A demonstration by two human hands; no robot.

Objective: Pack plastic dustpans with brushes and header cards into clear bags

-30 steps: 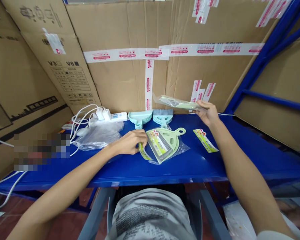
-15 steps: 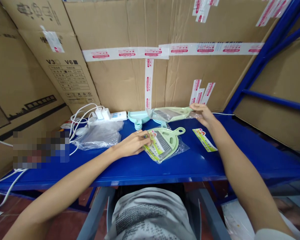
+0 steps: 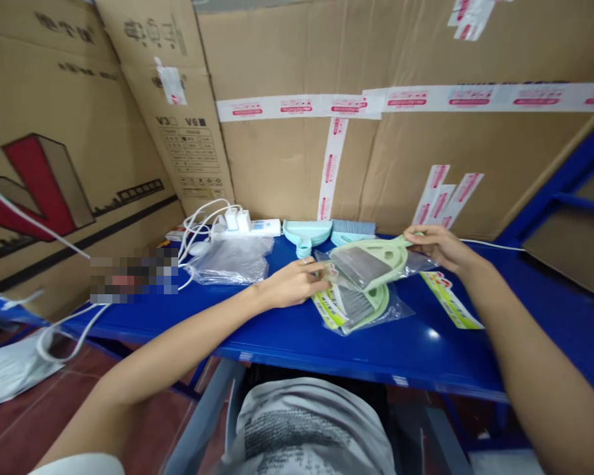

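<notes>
My right hand (image 3: 440, 245) is closed on the handle end of a light green dustpan (image 3: 398, 254) in a clear bag, together with a grey-bristled brush. This set is held tilted over a second bagged green dustpan (image 3: 382, 305), covering part of it. At the left edge of the lower bag, my left hand (image 3: 299, 284) has its fingers pinched on the plastic, beside a yellow-green printed card (image 3: 329, 309). Whether those fingers also catch the upper bag, I cannot tell. A loose printed card (image 3: 450, 300) lies on the table near my right forearm.
Stacked light blue dustpans (image 3: 307, 232) and blue brushes (image 3: 354, 229) are at the back. Left of them are flat clear bags (image 3: 232, 260) and a white power strip (image 3: 266, 227) with cables. Cardboard (image 3: 277, 158) walls the rear of the blue table (image 3: 287, 336).
My right hand has brought the upper bagged dustpan down and toward me, over the lower one. The blue brushes behind now show. My left hand stays at the lower bag; the view has shifted left.
</notes>
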